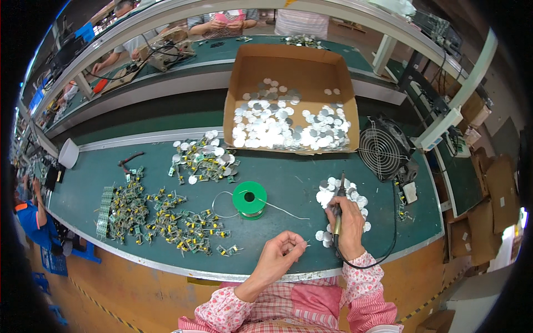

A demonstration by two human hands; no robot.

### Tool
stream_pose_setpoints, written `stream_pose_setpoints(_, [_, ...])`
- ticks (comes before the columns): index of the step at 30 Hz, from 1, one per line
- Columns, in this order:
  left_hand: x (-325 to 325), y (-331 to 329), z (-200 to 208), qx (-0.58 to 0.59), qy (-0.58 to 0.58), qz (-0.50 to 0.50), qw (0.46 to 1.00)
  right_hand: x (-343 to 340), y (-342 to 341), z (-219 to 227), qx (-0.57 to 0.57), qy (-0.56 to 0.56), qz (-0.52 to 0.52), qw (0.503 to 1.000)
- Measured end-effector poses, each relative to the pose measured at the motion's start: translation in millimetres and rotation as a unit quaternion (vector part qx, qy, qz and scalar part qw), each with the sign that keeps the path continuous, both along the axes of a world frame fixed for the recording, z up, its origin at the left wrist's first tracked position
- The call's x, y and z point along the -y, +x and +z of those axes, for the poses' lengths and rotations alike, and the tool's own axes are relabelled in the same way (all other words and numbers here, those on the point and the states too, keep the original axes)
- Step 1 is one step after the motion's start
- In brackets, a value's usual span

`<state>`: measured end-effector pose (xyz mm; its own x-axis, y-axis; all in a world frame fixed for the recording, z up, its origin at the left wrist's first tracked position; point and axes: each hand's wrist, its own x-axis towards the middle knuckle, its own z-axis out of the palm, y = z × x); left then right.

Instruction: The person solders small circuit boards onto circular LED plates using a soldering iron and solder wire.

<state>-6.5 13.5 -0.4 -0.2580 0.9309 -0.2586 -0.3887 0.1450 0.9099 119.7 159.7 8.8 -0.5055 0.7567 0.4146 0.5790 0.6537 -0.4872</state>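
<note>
As R grip (350, 223) holds it, slim soldering iron (337, 223), blk cord (396, 227)

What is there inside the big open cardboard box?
In the cardboard box, many round white and grey discs lie loosely heaped toward the near side, with bare cardboard showing behind. What lies beneath the heap is covered.

On the worktop (288, 176), a wire spool (250, 198) lies mid-table, with a spread of components (189, 227) to its left and, farther left, a circuit-board panel (104, 213). Behind the spool stands a cardboard box (294, 66) with discs (272, 125) inside, a mixed pile (205, 158) to its left and a fan (383, 150) at its right. More discs lie right of the spool, beneath the soldering iron (341, 191) in the right grip (350, 225).
</note>
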Motion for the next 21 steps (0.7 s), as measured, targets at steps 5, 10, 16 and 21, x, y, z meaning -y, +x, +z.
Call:
stream_pose_setpoints(5, [-6.4, -1.0, 1.7, 0.076, 0.026, 0.035, 0.996, 7.8, -2.6, -3.0, -0.103, -0.033, 0.030, 0.994])
stream_pose_setpoints(10, [-6.9, -3.4, 6.4, 0.083, 0.007, 0.032, 0.996, 24.4, 7.5, 9.7, -0.140, -0.107, 0.046, 0.983])
stream_pose_setpoints(16, [-8.1, 4.9, 3.8, 0.083, 0.011, 0.005, 0.996, 49.8, 26.1, 14.9, -0.192, -0.156, 0.047, 0.968])
stream_pose_setpoints(21, [-5.7, 10.2, 9.3, 0.062, 0.028, -0.007, 0.998, 65.1, 30.3, 19.8, -0.256, -0.231, 0.059, 0.937])
